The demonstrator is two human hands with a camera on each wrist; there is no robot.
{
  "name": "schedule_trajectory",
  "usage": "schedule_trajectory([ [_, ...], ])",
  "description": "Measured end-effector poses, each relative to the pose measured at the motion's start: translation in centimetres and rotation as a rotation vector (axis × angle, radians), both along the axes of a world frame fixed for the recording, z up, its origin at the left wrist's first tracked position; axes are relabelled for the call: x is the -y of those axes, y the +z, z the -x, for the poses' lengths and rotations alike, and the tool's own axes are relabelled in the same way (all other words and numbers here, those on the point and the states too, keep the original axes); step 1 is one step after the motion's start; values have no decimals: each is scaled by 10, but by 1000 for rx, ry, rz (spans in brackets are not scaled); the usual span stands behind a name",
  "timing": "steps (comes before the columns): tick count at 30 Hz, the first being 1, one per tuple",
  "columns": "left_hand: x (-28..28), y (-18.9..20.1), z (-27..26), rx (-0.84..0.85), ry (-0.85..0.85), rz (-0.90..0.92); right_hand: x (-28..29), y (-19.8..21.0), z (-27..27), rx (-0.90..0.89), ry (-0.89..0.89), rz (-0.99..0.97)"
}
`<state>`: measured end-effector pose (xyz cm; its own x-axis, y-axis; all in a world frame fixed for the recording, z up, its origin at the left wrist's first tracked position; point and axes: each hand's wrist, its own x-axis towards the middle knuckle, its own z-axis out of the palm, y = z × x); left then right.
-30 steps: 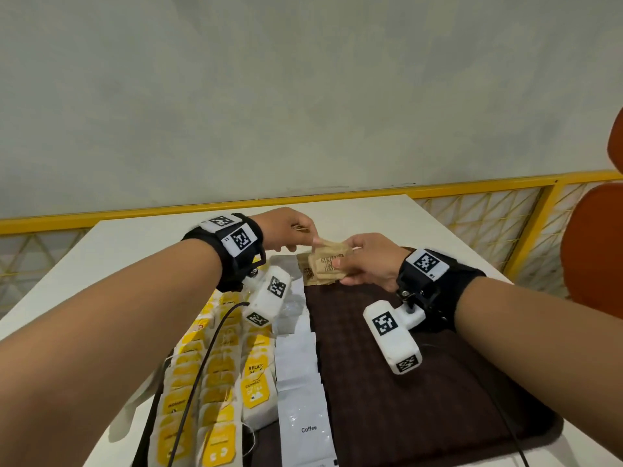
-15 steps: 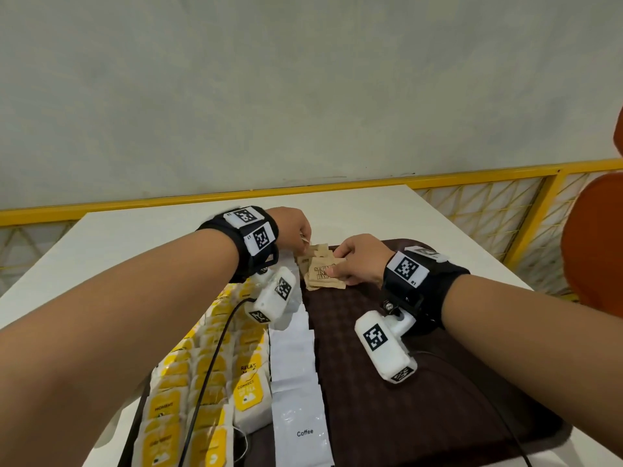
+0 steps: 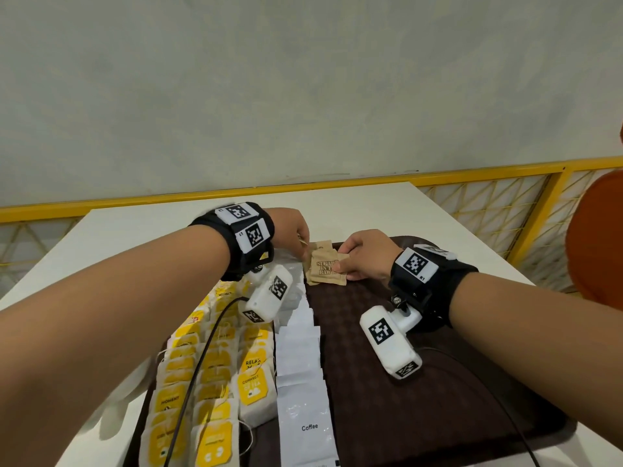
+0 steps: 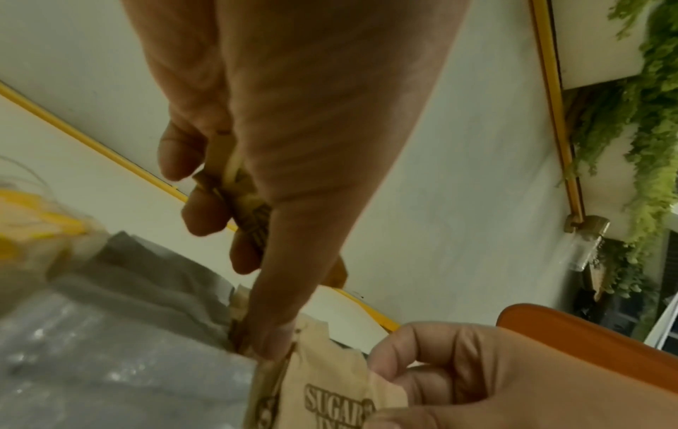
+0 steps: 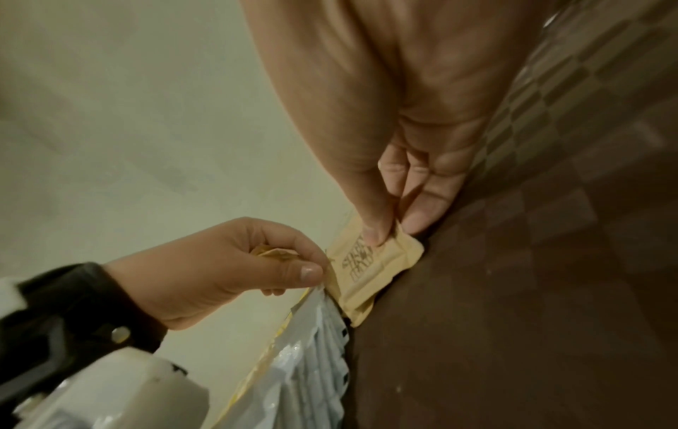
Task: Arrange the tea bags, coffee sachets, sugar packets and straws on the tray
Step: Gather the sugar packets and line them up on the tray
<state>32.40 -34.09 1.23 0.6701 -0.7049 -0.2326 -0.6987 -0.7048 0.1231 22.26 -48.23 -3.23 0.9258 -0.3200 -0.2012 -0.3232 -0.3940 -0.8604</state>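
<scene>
Item: coffee sachets (image 3: 305,375). White, one marked "Coffee", overlapped in a single column up the tray's middle, nearest you. Untouched.

Item: tea bags (image 3: 215,372). Yellow-labelled, in rows along the tray's left side, beside the coffee column.

Item: tray (image 3: 421,406). Dark brown, checker-textured; its right half is bare apart from your right wrist's cable.

Item: brown sugar packets (image 3: 325,269). A small overlapped cluster, top one printed "SUGAR IN THE RAW". A second ago you held these raised between both hands, clear of the tray; they now lie down on its far end, just beside the head of the coffee column. Judged: the sugar row has begun, placed but not yet released.

Item: right hand (image 3: 365,254). Lowered with the packets. Thumb and fingers pinch the right edge of the top packet against the tray; the right wrist view shows this plainly.

Item: left hand (image 3: 291,230). Also dropped to tray level. Fingers curled around a spare bundle of sugar packets (image 4: 238,197) in the palm, while the index fingertip presses the cluster's left edge.

Item: straws. None in view.

Judged outstanding: feeding out the palmed packets, then straws.
</scene>
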Motion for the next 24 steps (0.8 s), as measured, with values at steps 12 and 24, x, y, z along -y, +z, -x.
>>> schedule_trajectory([
  [12, 12, 4, 5, 62, -1, -81, 4, 6, 2, 57, -14, 11],
  [24, 13, 5, 5, 74, -27, -87, -7, -1, 1, 42, -3, 49],
])
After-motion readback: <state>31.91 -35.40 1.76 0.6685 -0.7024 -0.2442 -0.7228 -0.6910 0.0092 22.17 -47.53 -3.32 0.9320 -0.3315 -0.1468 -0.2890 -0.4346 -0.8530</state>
